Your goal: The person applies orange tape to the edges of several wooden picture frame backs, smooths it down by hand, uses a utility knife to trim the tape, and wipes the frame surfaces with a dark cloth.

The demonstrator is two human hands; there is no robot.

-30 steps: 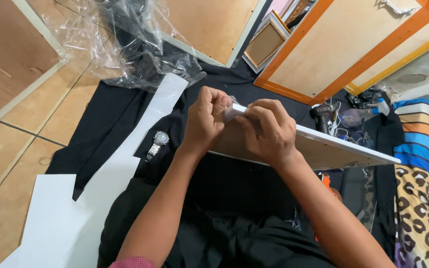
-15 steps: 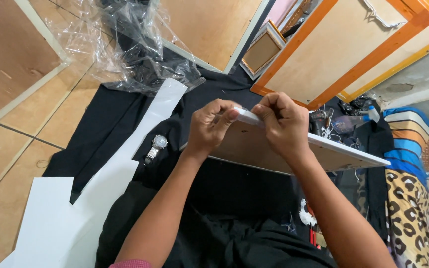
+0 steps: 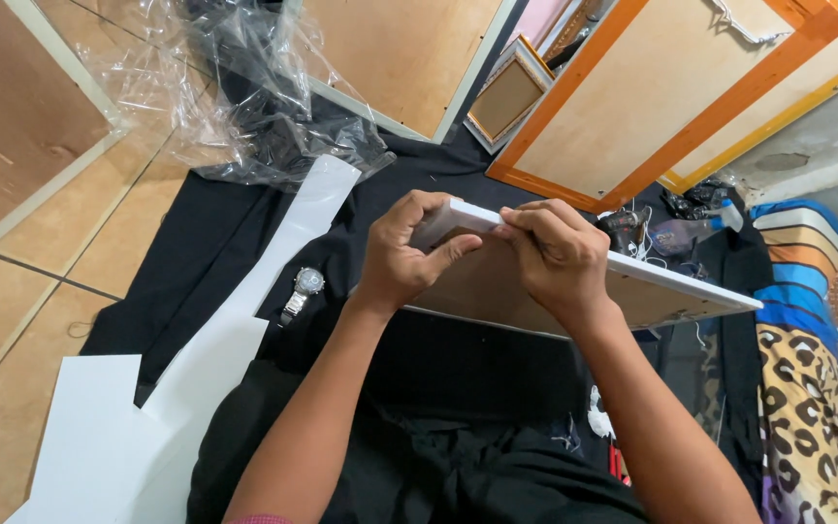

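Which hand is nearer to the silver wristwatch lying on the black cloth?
Left. The left hand grips the white-edged frame corner just right of the silver wristwatch; the right hand is farther right.

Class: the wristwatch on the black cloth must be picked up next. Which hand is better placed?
Left. The left hand grips the white frame's corner on the wristwatch's side; the right hand is farther away.

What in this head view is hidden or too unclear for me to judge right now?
- Corner of the white frame: covered by the left hand and right hand; what the fingertips pinch there is hidden.
- Frame's front face: turned away, only the brown back shows.
- Wristwatch dial: too small to read.
- Clutter behind the frame: small and tangled, items unclear.
- Orange frame: cut off by the top edge.
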